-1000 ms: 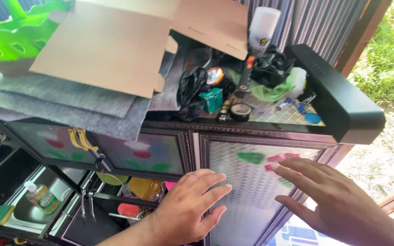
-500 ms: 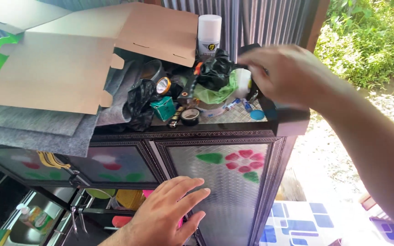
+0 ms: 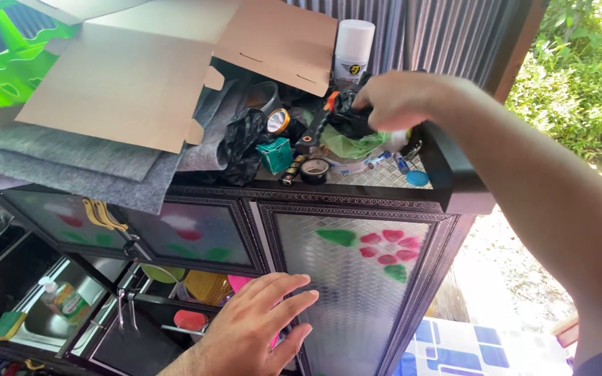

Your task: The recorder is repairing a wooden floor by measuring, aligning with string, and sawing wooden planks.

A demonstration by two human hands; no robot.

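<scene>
Seen from above, looking down at a cabinet (image 3: 357, 209) with patterned glass doors. Right hand (image 3: 402, 101) reached over the cluttered surface (image 3: 377, 175), fingers curled down into a black bag (image 3: 346, 115); grip looked closed on the bag, though fingertips hidden behind the knuckles, so hard to be sure. Bag lay at the back right of the surface, over a green bag (image 3: 350, 146), just below a white spray can (image 3: 353, 49). Left hand (image 3: 256, 327) spread flat and open, holding nothing, fingers touching the lower edge of the flowered glass door (image 3: 364, 278); wrist cut off by the bottom edge.

In front of the bags: tape roll (image 3: 314, 169), batteries (image 3: 292, 169), small green box (image 3: 275, 154), another black bag (image 3: 245, 143). Small blue items at the right too tiny to identify. Further left, cardboard (image 3: 127, 83) over grey felt (image 3: 78, 163), hiding whatever sat beneath. Green plastic piece (image 3: 8, 69) cut off at top left. Below the left doors, a sink (image 3: 50, 320) with bottle and sponge, partly hidden.
</scene>
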